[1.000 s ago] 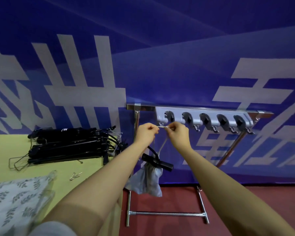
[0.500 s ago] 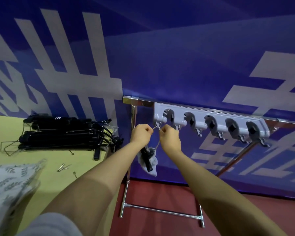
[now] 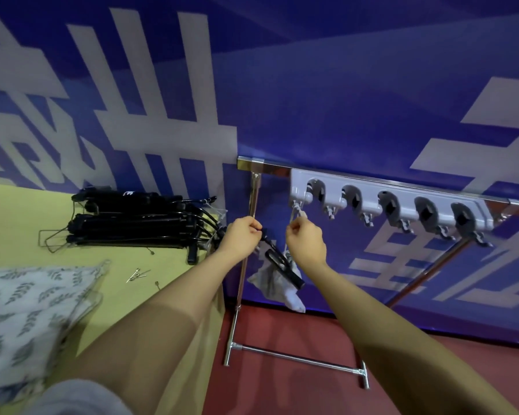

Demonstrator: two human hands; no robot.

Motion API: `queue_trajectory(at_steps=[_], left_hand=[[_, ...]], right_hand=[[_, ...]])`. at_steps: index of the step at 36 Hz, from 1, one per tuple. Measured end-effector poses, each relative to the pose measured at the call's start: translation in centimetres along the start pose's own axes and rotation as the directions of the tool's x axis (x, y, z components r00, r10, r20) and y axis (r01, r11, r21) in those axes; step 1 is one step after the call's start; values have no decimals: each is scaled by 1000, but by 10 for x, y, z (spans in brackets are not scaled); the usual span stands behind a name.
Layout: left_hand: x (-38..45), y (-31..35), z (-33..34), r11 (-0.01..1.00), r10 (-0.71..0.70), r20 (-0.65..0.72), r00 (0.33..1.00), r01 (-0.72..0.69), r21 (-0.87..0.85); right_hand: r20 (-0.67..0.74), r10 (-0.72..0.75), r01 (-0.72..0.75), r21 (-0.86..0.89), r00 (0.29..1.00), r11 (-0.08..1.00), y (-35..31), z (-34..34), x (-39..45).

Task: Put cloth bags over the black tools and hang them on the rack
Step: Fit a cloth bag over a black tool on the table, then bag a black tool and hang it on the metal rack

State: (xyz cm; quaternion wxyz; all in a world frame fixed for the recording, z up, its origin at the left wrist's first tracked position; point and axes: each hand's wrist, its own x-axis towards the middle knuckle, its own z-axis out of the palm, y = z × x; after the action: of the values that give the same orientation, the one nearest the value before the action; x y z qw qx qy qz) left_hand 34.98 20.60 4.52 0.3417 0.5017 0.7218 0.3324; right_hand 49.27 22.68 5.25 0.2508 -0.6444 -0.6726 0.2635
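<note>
Patterned cloth (image 3: 21,310) lies on the table (image 3: 162,265). Left hand (image 3: 241,236) grips the black tool (image 3: 282,265), partly bagged (image 3: 274,287). Right hand (image 3: 306,244) pinches the drawstring (image 3: 297,211) below the rack (image 3: 390,202).

A blue banner (image 3: 312,100) with pale lettering backs everything; red floor (image 3: 282,384) lies below, and small metal clips (image 3: 137,275) (blurred) rest on the yellow-green table (image 3: 18,223).
</note>
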Motion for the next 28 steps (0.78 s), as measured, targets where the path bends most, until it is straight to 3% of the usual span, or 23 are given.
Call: queue_trajectory(at_steps=[13,28], left_hand=[[-52,-84,-113,996,-94,-120,988,93,-12],[-99,-233,-259,955,-294,-178,939,295,-22]], right_hand=[[128,-97,90,62,987,994,-75,92,-46],[359,-248,225,105,900,969,-188,255,-121]])
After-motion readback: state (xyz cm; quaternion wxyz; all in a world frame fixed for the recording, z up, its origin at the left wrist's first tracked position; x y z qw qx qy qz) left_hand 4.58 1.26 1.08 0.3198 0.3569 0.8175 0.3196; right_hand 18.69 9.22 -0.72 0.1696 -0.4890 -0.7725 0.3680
